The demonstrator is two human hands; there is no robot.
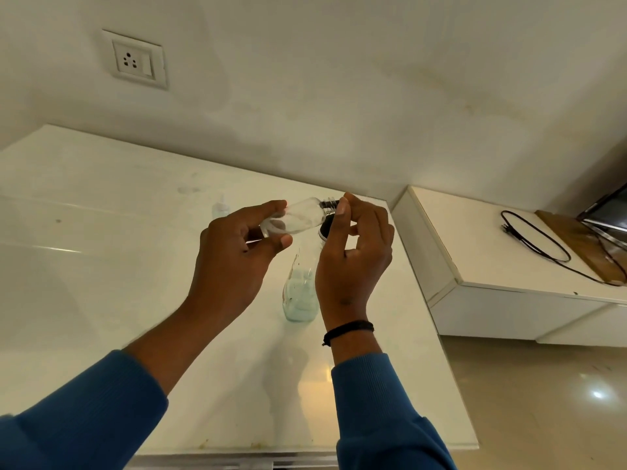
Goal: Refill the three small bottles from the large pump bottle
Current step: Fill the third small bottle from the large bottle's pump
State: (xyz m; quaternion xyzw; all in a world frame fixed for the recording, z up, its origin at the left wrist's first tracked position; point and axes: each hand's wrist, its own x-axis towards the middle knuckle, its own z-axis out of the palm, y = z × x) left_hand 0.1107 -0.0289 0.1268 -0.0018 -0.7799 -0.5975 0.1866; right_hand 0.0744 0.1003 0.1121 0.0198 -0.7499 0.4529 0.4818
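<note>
Above the white countertop (pixel 101 300), a small clear bottle (pixel 298 217) is held nearly on its side, its threaded neck pointing to the right and its cap off. The bottle's base end is pinched by the left hand (pixel 234 262) between thumb and fingers, while the neck end is met by the right hand (pixel 353 256), whose thumb and forefinger are curled close at the threads — whether a cap is gripped there cannot be told, as the fingers hide it. Directly below the hands, a larger clear bottle (pixel 300 290) is stood upright on the countertop, a pale bluish liquid being seen in its lower part; its dark collar is partly hidden behind the right hand. Farther back, another small clear bottle (pixel 220 210) is stood near the left hand's fingertips, faint and blurred. Blue sleeves (pixel 84 418) are worn on both arms, and a black band (pixel 347 330) is worn at the right wrist. On the wall, a white socket plate (pixel 134 59) is mounted. To the right, a lower white cabinet (pixel 475 252) is seen, with a black cable (pixel 539 239) looped on its top.
</note>
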